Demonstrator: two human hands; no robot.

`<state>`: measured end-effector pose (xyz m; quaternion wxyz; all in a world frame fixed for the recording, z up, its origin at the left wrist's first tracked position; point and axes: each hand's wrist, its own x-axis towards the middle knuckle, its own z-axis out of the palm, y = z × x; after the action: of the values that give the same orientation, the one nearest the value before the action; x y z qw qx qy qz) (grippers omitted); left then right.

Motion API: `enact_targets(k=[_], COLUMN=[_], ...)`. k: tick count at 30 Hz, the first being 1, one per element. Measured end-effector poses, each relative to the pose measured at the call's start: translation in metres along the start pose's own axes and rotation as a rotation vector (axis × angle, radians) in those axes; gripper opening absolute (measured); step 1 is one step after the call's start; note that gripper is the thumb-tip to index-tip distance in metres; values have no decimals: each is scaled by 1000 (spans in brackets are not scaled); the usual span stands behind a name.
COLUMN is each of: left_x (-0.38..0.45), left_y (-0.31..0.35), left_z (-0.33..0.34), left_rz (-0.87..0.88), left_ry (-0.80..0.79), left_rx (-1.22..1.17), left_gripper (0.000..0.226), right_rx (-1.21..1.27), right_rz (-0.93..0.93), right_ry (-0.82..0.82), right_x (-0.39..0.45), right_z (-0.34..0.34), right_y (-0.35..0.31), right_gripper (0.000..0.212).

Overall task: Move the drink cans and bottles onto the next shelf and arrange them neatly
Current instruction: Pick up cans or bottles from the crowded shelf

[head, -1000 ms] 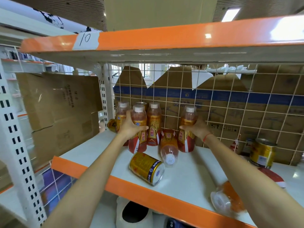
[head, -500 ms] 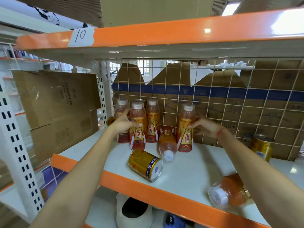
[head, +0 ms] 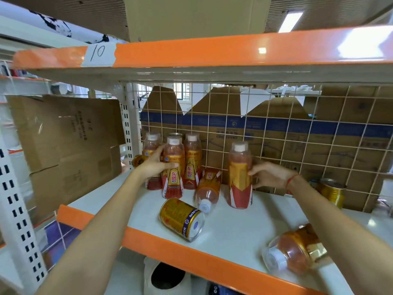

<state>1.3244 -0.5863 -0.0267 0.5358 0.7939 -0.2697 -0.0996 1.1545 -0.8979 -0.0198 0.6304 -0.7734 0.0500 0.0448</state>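
Since a moment ago both hands have loosened. The left hand (head: 156, 167) now rests with straight fingers against the front upright orange-labelled plastic bottle (head: 173, 170) in the back-left cluster on the white shelf board (head: 234, 226). The right hand (head: 269, 174) cups a separate upright bottle (head: 239, 177), fingertips touching, standing alone near the mesh.

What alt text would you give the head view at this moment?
A person's left hand rests on a cluster of upright orange drink bottles on a white shelf, while the right hand holds a separate upright bottle. A gold can and two bottles lie tipped over in front; another gold can stands at right.
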Motion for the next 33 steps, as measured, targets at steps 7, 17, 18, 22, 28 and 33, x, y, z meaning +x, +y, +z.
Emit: enact_targets(k=[7, 17, 18, 22, 28, 33], left_x=[-3, -8, -8, -10, -10, -12], left_y=[-2, -2, -1, 0, 3, 6], left_z=[1, 5, 6, 17, 23, 23], left_rz=[3, 31, 34, 61, 68, 68], left_ry=[22, 62, 75, 168, 242, 237], left_rx=[7, 10, 9, 2, 25, 23], left_gripper=[89, 88, 90, 94, 86, 84], right_rx=[-63, 54, -13, -42, -192, -124], right_rz=[-11, -47, -40, -60, -60, -22], right_ry=[93, 187, 172, 405, 449, 436], right_x=[2, -10, -20, -27, -10, -5], right_z=[10, 5, 13, 34, 20, 16], right_y=[0, 1, -4, -19, -9, -4], right_gripper=[94, 104, 110, 62, 79, 76])
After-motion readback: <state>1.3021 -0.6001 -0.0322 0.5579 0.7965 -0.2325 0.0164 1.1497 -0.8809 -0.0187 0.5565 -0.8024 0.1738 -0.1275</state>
